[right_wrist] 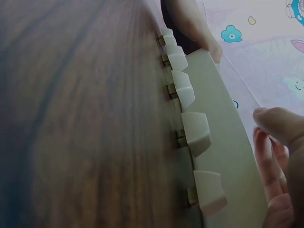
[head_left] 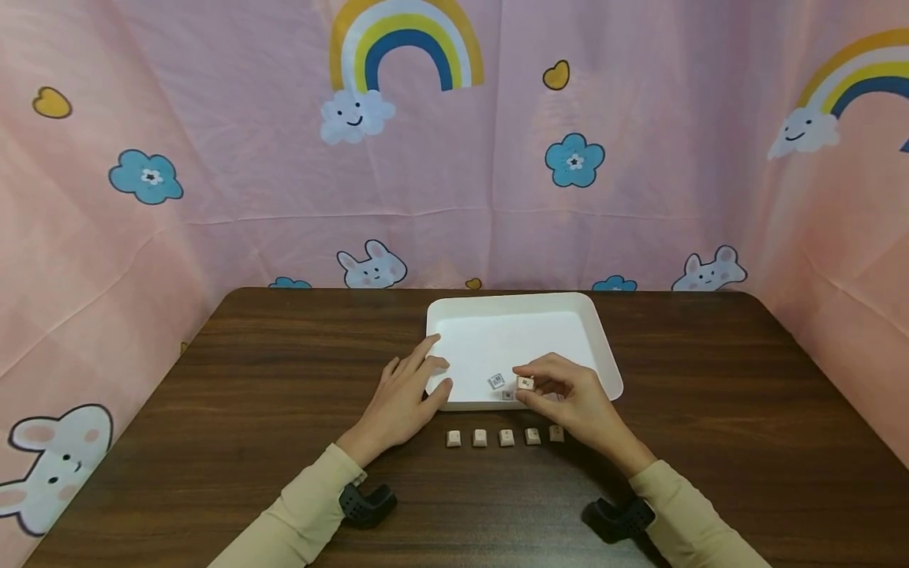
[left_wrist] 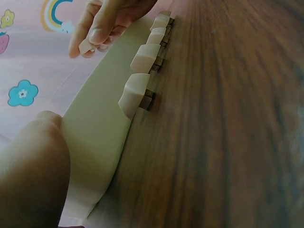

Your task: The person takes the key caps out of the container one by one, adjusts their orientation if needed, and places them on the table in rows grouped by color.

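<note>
A white keycap (head_left: 525, 383) is pinched between the thumb and index finger of my right hand (head_left: 571, 398), above the near side of a white tray (head_left: 518, 343). The left wrist view shows this keycap (left_wrist: 86, 46) at the fingertips; in the right wrist view it is hidden. My left hand (head_left: 405, 398) rests at the tray's left front corner, fingers spread and relaxed on the rim. Two loose keycaps, one tilted (head_left: 496, 382) and one lower (head_left: 507, 395), lie inside the tray near its front wall. Several keycaps (head_left: 480, 438) stand in a row on the table before the tray.
The dark wooden table (head_left: 319, 347) carries the tray at its far middle. The keycap row lies close along the tray's front wall (right_wrist: 223, 118), between the two forearms. A printed cloth (head_left: 454, 173) hangs behind and at both sides.
</note>
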A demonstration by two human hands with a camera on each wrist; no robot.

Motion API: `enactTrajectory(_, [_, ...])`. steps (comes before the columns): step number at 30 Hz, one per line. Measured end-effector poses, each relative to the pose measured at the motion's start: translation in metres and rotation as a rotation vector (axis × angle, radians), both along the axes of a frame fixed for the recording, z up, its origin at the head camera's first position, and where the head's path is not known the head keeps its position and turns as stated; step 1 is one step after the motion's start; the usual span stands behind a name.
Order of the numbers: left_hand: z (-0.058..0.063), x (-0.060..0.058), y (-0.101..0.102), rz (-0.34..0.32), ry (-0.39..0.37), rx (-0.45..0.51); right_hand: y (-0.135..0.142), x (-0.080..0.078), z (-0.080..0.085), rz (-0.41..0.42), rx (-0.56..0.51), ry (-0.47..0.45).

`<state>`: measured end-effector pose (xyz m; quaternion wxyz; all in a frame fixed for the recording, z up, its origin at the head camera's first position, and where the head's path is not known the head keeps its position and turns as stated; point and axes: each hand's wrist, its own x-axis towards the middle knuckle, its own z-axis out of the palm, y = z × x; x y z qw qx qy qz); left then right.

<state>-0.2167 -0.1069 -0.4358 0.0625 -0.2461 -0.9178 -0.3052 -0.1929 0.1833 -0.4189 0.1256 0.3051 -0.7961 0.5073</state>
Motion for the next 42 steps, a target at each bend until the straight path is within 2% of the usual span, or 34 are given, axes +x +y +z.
enactTrajectory(5, [-0.0004, -0.0003, 0.0000, 0.002, -0.005, -0.003, -0.0004, 0.0004, 0.0004, -0.002, 0.025, 0.008])
enactTrajectory(14, [0.0012, 0.0007, -0.0010, 0.000, -0.005, 0.001, -0.0003, -0.0001, 0.0002, -0.020, 0.004, -0.084])
enactTrajectory(18, [0.0013, 0.0011, -0.0007, 0.000, -0.014, 0.003, -0.0003, 0.0002, -0.0003, -0.024, 0.006, -0.098])
enactTrajectory(30, [0.0013, 0.0007, -0.0011, 0.001, -0.003, 0.005, -0.0005, 0.0003, 0.0017, -0.029, 0.015, -0.060])
enactTrajectory(39, [0.0003, 0.0003, -0.0011, -0.002, 0.007, 0.012, 0.0006, -0.0019, -0.0008, 0.026, -0.010, 0.032])
enactTrajectory(42, [0.0000, 0.0002, -0.0012, -0.003, 0.011, 0.015, 0.0003, -0.0014, -0.0008, 0.033, -0.009, 0.029])
